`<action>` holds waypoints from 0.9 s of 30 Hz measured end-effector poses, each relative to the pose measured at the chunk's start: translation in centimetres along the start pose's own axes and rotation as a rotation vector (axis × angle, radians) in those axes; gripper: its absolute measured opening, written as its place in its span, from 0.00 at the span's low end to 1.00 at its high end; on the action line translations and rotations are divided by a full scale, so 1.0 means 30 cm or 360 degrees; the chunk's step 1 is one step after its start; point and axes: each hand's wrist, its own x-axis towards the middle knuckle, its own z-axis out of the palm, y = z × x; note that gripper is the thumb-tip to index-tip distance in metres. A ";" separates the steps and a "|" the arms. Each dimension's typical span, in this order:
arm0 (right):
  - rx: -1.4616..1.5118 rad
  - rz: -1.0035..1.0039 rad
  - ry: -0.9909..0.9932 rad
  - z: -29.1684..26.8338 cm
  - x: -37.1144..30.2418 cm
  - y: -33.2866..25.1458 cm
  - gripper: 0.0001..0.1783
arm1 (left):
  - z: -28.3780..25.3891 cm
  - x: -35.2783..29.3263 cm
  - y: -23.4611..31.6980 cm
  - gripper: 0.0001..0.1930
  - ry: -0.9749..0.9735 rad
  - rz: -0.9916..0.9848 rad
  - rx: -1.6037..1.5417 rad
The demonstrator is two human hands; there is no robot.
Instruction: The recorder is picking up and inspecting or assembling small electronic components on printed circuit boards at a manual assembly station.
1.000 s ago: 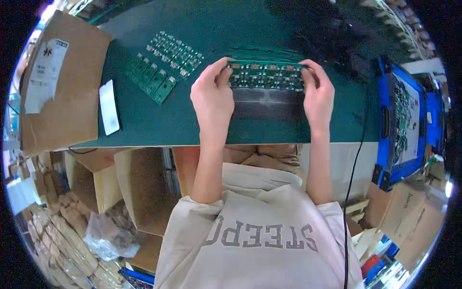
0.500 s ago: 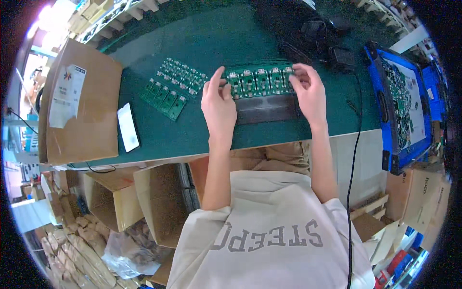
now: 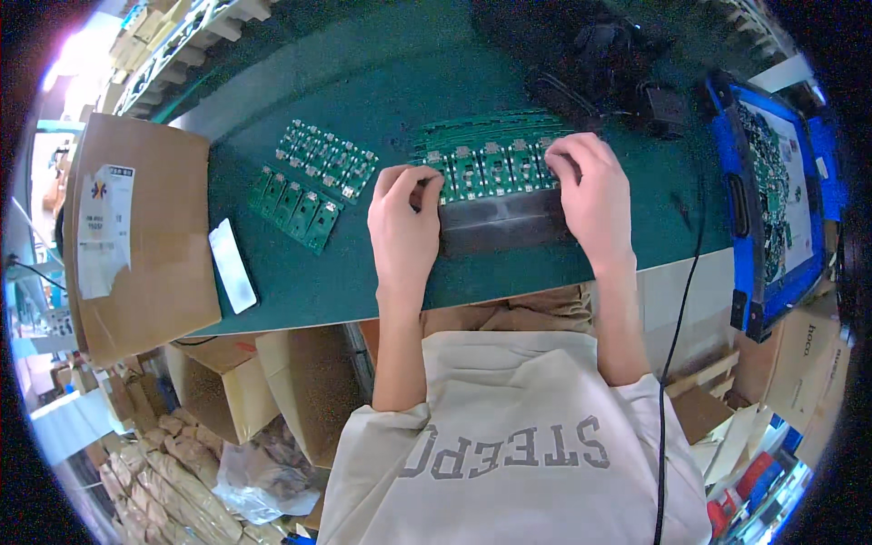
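Observation:
A green circuit board panel (image 3: 495, 173), made of several small boards side by side, lies across the worktable between my hands. My left hand (image 3: 406, 222) pinches its left end, the thumb and forefinger curled at the edge. At the right end my right hand (image 3: 595, 195) is closed in the same way, its fingertips bent over the corner. The panel's near edge runs along a dark flat block (image 3: 504, 221); whether it rests on the block I cannot tell. Thin green board strips (image 3: 495, 124) lie just behind the panel.
To the left lie two more board panels, one populated panel (image 3: 327, 156) and another panel (image 3: 295, 211). A white phone-like slab (image 3: 233, 266) sits beside a cardboard box (image 3: 150, 245). A blue-framed tray (image 3: 743, 209) holds boards at right. Dark bag-like things (image 3: 604, 68) stand behind; a black cable (image 3: 677, 336) hangs nearby.
The fingers of both hands have drawn closer in on the panel's two ends. My view has shifted slightly, so the table and boxes sit a little differently in it.

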 end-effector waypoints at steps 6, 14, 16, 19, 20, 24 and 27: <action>0.0189 -0.0165 -0.0268 0.100 0.009 -0.058 0.06 | 0.003 -0.017 0.031 0.14 -0.0003 -0.0135 -0.0135; 0.0244 -0.0007 -0.0375 0.067 0.022 -0.085 0.07 | 0.001 -0.040 -0.006 0.20 -0.0053 0.0118 -0.0047; 0.0185 0.0038 0.0006 0.023 0.023 -0.057 0.07 | -0.002 -0.048 -0.017 0.21 -0.0107 0.0085 -0.0066; -0.0039 0.0252 0.0022 -0.048 -0.002 0.028 0.09 | -0.019 -0.051 -0.003 0.21 -0.0086 0.0040 -0.0041; -0.0096 0.0312 0.0037 -0.051 -0.024 0.062 0.11 | -0.015 -0.052 -0.001 0.22 -0.0087 0.0021 -0.0035; 0.0068 0.0488 0.0000 -0.042 -0.067 0.034 0.15 | -0.027 -0.052 0.009 0.20 -0.0039 0.0071 0.0243; 0.0282 0.0597 -0.0058 -0.026 -0.088 -0.009 0.17 | -0.035 -0.057 0.028 0.19 0.0013 0.0131 0.0509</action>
